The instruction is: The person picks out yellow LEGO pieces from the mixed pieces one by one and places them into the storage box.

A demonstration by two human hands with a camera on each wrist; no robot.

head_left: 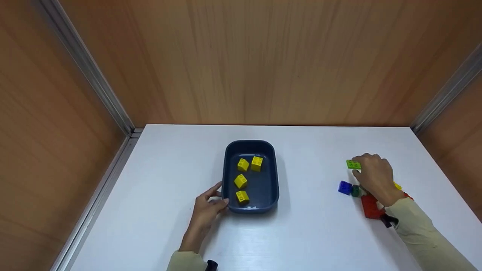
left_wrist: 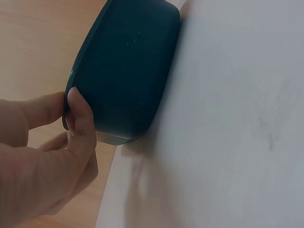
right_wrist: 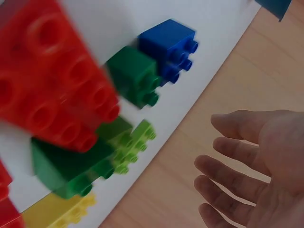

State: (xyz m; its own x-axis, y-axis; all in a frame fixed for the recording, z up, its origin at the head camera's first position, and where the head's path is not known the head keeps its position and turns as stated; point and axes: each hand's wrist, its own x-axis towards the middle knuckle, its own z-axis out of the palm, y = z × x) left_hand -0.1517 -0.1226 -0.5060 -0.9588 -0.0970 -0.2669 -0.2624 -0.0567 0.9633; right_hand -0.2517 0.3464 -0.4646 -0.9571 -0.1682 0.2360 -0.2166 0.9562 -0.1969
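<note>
My left hand (head_left: pixel 206 210) grips the near left rim of a dark blue tray (head_left: pixel 265 194). In the left wrist view, thumb and fingers pinch the rim of the tray (left_wrist: pixel 128 61). Several yellow toy bricks (head_left: pixel 257 163) lie inside it. Over at the right, my right hand (head_left: pixel 374 174) is above a group of toy bricks, fingertips near a light green brick (head_left: pixel 353 164). The right wrist view has this hand (right_wrist: pixel 247 175) with fingers spread and nothing between them. The light green brick (right_wrist: pixel 142 137) is among the other bricks there.
Near the right hand are a blue brick (head_left: pixel 344 187), a small dark green brick (head_left: pixel 355 191) and a large red brick (head_left: pixel 371 207). A yellow brick (head_left: pixel 397 186) is partly hidden by the hand. Wooden panels (head_left: pixel 263 64) stand behind and beside the white table (head_left: pixel 312 233).
</note>
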